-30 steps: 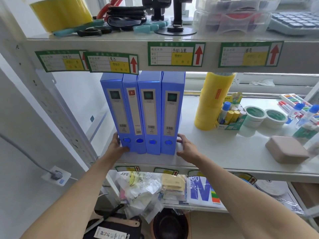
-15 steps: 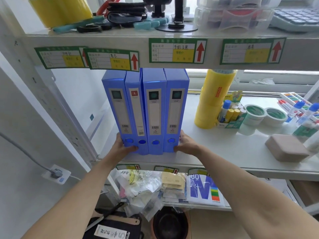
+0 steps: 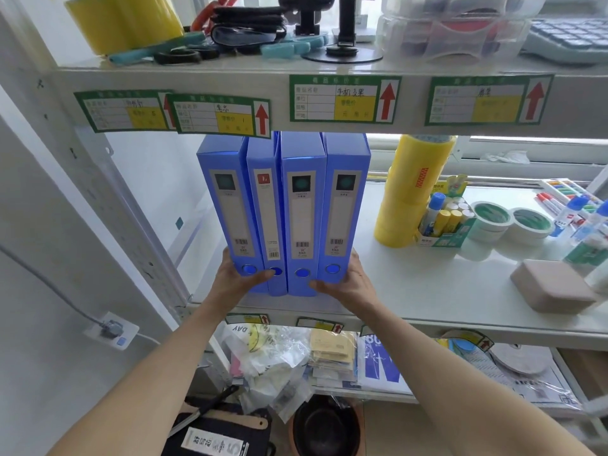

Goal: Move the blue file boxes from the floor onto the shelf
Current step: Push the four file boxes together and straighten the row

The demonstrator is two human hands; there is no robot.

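Several blue file boxes [image 3: 297,212] stand upright side by side, spines toward me, at the left end of the white middle shelf [image 3: 427,291]. Their tops lean slightly left and reach up to the shelf above. My left hand [image 3: 240,278] clasps the bottom of the leftmost box, thumb across its spine. My right hand [image 3: 345,284] clasps the bottom of the rightmost box, thumb under the spines. The boxes are squeezed together between both hands, near the shelf's front edge.
Right of the boxes stand a yellow tape stack [image 3: 411,192], a glue-stick carton [image 3: 444,222], white tape rolls [image 3: 493,220] and a beige box [image 3: 552,286]. The upper shelf [image 3: 329,100] carries labels. Below are bagged papers [image 3: 279,360] and a dark bin [image 3: 325,429].
Both hands closed in on the outer boxes' bottoms and now grip the row, thumbs wrapping onto the spines. The boxes' tops have tipped a little to the left.
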